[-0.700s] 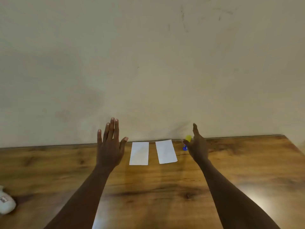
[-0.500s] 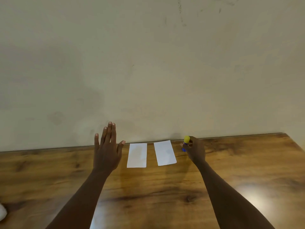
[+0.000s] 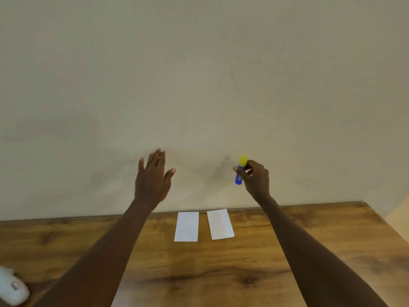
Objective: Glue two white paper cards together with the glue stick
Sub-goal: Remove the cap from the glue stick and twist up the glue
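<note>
Two white paper cards lie side by side near the far edge of the wooden table (image 3: pixel 309 251): the left card (image 3: pixel 186 226) and the right card (image 3: pixel 220 224), with a small gap between them. My right hand (image 3: pixel 255 178) is raised above and to the right of the cards and grips a glue stick (image 3: pixel 241 169) with a blue body and a yellow cap on top, held upright. My left hand (image 3: pixel 152 176) hovers above and left of the cards, fingers spread, holding nothing.
A plain beige wall (image 3: pixel 199 85) rises straight behind the table's far edge. A white soft object (image 3: pixel 12 286) with a small label lies at the table's near left corner. The table's right edge slants away at the far right.
My right hand closed on the glue stick on the table and lifted it up into the air. My left hand rose too, staying open.
</note>
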Tool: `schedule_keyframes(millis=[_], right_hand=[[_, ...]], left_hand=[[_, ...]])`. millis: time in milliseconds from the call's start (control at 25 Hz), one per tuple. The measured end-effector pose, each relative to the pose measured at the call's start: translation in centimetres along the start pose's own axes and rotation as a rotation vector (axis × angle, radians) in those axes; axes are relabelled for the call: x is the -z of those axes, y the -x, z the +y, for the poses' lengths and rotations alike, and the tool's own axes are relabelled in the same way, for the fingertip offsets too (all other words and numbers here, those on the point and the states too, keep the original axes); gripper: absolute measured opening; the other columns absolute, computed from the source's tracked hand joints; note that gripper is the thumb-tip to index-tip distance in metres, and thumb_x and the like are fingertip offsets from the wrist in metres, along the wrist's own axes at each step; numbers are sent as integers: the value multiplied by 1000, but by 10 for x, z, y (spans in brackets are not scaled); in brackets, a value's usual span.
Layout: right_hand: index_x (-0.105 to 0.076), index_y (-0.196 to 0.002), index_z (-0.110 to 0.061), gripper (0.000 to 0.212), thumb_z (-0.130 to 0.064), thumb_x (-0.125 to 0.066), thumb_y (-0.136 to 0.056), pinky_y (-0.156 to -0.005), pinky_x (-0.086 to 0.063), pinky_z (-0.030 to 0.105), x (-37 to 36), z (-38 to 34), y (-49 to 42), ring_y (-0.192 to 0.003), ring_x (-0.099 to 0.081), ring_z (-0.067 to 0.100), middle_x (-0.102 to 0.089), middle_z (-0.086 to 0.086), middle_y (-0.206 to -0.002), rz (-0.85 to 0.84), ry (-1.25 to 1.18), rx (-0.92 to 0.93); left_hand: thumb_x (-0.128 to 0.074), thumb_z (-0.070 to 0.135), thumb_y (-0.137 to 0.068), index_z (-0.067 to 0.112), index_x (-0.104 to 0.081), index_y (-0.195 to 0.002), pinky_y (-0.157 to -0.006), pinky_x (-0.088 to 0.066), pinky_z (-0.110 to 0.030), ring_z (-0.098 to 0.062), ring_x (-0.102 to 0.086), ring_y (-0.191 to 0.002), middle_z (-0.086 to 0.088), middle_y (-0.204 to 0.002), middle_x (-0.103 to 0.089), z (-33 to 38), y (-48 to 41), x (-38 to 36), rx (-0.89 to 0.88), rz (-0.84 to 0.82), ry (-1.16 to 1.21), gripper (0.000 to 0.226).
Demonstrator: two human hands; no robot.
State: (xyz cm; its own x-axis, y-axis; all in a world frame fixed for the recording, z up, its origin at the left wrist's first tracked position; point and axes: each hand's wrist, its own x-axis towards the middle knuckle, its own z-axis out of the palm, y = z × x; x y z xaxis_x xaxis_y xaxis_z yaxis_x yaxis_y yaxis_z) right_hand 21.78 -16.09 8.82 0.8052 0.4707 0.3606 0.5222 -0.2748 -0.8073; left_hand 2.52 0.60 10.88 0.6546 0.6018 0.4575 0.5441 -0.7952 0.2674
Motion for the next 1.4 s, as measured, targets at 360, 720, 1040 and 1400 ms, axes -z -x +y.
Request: schedule_keyframes(millis=[360,720,1040,1400], right_hand=[[-60,-69,1,30,-27,-68,-77,-54,-32,20,63,-203,-10,-53,-41,15,-57,10,-63,143,-259,368],[-61,-77,-3,24,-26,-68,-76,-53,-37,23,60,-277,21,-59,-50,19,-62,8,-69,180,-285,501],[-57,-79,1,27,-25,-54,-87,-58,-51,32,55,-285,26,-48,-59,16,-65,15,-68,30,-315,517],[-41,-60,-16,34,-15,-40,-93,-48,-28,22,66,-280,24,-47,-34,10,-40,1,-55,-202,-492,385]], left_hand=[[-72,37,-70,15,-59,-71,-75,-35,-26,-15,-45,-75,-4,-80,-52,114,-45,185,187,67,1074,26],[-72,26,-74,13,-60,-58,-39,-35,0,-9,-50,-56,0,-59,-57,145,-38,237,288,327,1179,24],[-65,18,-81,1,-65,-82,-57,-46,-17,-23,-57,-75,-14,-86,-65,139,-44,246,305,271,1322,17],[-44,26,-93,18,-62,-78,-92,-33,-42,-16,-60,-90,0,-101,-64,139,-34,239,174,31,1282,25]])
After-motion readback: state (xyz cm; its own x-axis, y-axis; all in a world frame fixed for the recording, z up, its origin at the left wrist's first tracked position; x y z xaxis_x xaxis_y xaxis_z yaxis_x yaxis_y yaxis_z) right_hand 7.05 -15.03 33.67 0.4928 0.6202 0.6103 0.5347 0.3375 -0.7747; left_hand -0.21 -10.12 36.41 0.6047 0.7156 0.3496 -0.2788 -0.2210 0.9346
